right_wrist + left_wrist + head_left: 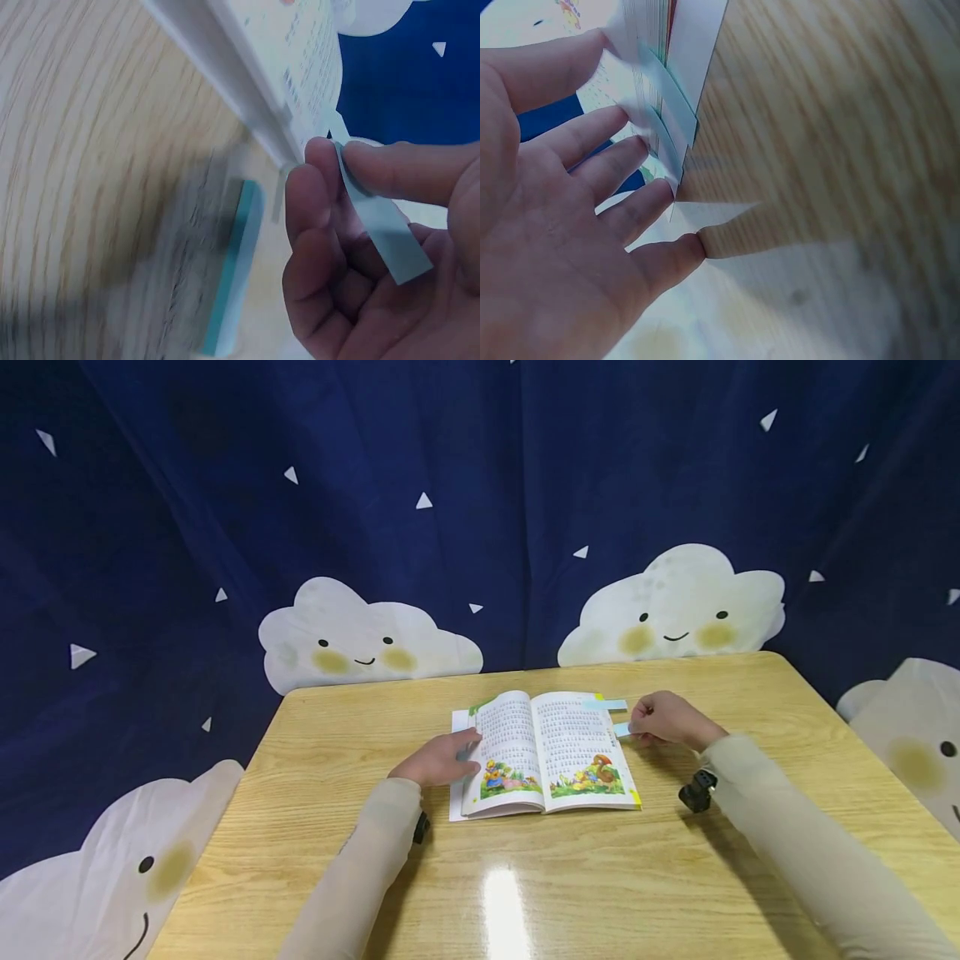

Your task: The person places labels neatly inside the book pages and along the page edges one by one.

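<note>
An open book [577,735] with printed text and coloured drawings lies on the table. My left hand [442,758] is at its left edge; in the left wrist view its fingers are spread and nearly straight, with fingertips against the page edges. Two pale blue paper strips [676,105] stick out from that side. With thumb and forefinger, my right hand [671,720] pinches a pale blue paper strip [382,229] at the book's right edge. Another blue strip [606,704] juts from the right page above it.
The book lies on a light wooden table [360,727]. Beside my right hand, the right wrist view shows a teal-edged flat thing [236,270] on the table, its kind unclear. Behind hangs a dark blue curtain [465,527] printed with clouds and triangles.
</note>
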`<control>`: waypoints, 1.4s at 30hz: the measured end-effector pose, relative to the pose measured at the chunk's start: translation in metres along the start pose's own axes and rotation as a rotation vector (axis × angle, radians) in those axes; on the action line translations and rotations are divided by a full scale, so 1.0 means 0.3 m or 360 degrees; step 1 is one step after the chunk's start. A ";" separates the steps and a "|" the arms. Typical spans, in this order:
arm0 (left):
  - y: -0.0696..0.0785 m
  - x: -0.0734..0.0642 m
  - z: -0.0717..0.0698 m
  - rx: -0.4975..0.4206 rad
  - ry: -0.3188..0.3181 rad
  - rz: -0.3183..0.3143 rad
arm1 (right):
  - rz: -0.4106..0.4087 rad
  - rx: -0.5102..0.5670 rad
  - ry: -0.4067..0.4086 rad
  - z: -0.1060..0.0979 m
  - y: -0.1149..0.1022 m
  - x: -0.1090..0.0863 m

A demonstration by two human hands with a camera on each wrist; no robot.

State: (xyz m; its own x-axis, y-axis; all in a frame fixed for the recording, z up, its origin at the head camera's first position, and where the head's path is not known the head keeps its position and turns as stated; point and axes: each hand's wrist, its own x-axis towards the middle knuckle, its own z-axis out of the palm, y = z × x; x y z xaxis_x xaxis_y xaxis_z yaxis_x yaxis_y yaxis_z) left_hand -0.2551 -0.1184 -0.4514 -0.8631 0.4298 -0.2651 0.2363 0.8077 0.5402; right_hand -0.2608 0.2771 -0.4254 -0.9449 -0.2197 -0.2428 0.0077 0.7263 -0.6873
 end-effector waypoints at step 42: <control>0.015 0.009 0.007 -0.0033 0.0000 -0.0071 | 0.0006 -0.0043 -0.0021 0.097 -0.025 0.081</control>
State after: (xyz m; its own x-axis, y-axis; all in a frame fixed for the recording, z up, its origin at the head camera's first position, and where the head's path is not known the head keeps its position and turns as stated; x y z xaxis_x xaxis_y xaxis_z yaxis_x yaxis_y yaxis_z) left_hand -0.2555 -0.1127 -0.4513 -0.8727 0.3935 -0.2892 0.1882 0.8175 0.5443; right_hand -0.2743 0.2472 -0.4460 -0.9405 -0.2254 -0.2544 0.0023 0.7442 -0.6679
